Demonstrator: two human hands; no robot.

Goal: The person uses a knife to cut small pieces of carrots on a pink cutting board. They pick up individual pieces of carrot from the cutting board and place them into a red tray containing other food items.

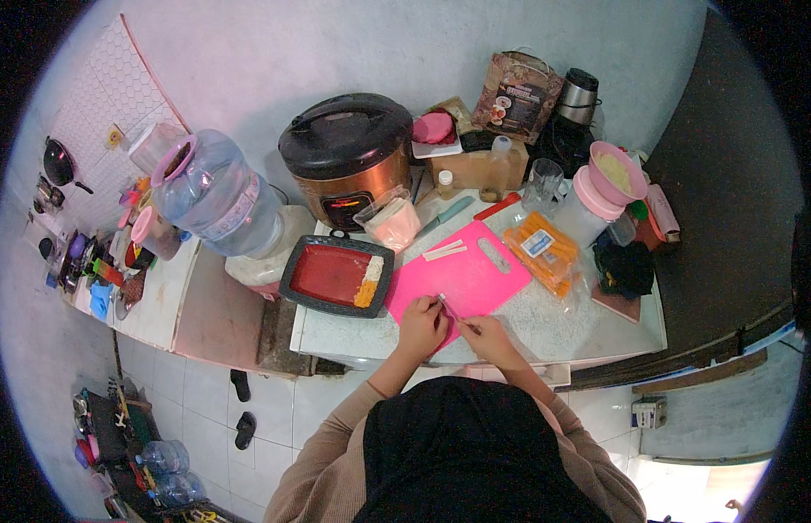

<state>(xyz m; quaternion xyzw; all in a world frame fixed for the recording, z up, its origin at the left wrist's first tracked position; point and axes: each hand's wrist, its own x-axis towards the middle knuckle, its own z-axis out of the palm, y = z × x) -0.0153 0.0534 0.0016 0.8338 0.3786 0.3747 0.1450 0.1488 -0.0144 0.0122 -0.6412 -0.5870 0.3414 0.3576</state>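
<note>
My left hand (423, 325) is at the near edge of a pink cutting board (438, 281), its fingers closed around a small pale stick whose white end (442, 297) pokes out. Beside it, my right hand (485, 337) grips a thin knife (450, 310), and the blade meets the stick. Several whitish sticks (444, 250) lie on the board's far part. To the left, a dark-rimmed rectangular pan (336, 310) with a red inside holds white chopped bits (373, 268) and orange chopped bits (365, 294) along its right side.
Right of the board lies a plastic pack of orange sticks (542, 252). Behind are an open bag of pinkish sticks (393, 222), a teal knife (448, 216), a red-handled utensil (497, 206) and a large rice cooker (346, 157). A pink bowl (618, 171) tops a container; a water jug (222, 196) stands left.
</note>
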